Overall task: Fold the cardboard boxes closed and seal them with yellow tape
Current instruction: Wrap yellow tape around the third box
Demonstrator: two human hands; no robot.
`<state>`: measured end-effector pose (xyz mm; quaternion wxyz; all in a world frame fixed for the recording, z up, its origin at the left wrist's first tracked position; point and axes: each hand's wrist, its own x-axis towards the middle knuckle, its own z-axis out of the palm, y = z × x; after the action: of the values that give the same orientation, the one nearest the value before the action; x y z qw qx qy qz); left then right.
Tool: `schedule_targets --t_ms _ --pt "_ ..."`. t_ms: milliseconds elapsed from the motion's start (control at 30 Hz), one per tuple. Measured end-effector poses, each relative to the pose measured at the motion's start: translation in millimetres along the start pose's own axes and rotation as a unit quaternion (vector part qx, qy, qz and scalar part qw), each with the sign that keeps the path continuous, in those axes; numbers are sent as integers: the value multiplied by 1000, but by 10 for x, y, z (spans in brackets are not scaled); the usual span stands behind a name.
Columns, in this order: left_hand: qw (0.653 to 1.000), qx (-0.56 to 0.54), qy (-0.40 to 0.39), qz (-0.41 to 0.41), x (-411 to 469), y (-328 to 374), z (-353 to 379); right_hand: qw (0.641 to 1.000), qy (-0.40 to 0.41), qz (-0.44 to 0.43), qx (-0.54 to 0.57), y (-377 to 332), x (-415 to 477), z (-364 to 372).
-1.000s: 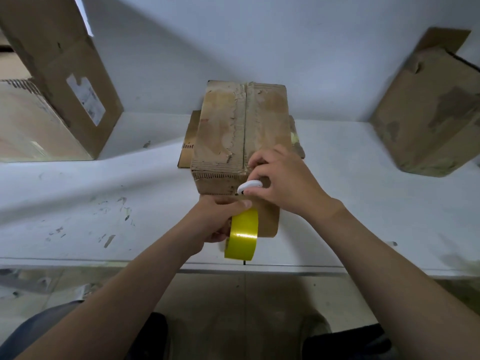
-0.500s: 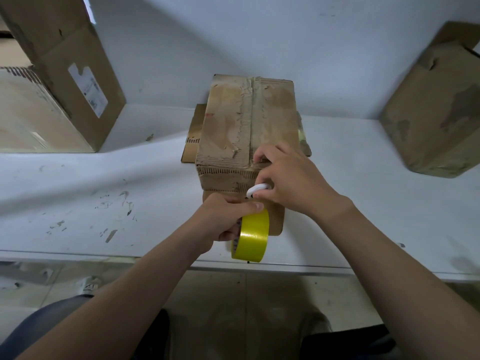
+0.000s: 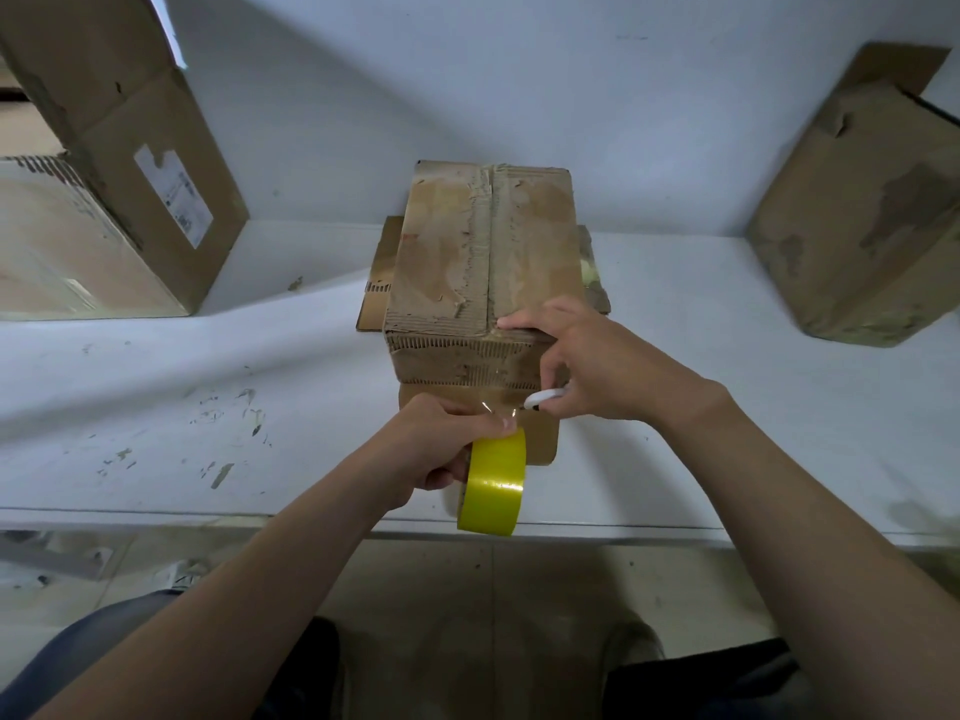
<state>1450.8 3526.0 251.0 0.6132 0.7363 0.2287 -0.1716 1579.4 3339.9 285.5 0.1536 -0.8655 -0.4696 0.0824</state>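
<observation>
A worn cardboard box [image 3: 483, 252] with its top flaps folded shut stands in the middle of the white table [image 3: 156, 397]. My left hand [image 3: 441, 444] grips a roll of yellow tape [image 3: 493, 480] in front of the box's near face. A clear-looking strip runs from the roll up onto that face. My right hand [image 3: 597, 366] holds a small white tool [image 3: 545, 397] at the strip, with its forefinger resting on the box's top near edge by the seam.
A large open cardboard box [image 3: 135, 148] leans at the back left. Another worn box [image 3: 862, 210] stands at the right against the wall. A flat cardboard sheet [image 3: 376, 288] lies under the middle box. The table's front edge [image 3: 208, 514] runs just below my hands.
My right hand has shifted right and back, its forefinger now on the box's top edge. The white tool moved right, off the roll. My left hand and the tape stayed near the front face.
</observation>
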Motion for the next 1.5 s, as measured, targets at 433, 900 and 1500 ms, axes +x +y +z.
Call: schedule_targets --t_ms 433,900,1500 --pt "998 49 28 16 -273 40 -17 999 38 -32 19 18 -162 94" --pt "991 107 71 27 -379 170 -55 980 42 195 12 328 -989 132" --pt "987 81 134 39 -393 210 -370 944 313 37 95 -180 -236 136"
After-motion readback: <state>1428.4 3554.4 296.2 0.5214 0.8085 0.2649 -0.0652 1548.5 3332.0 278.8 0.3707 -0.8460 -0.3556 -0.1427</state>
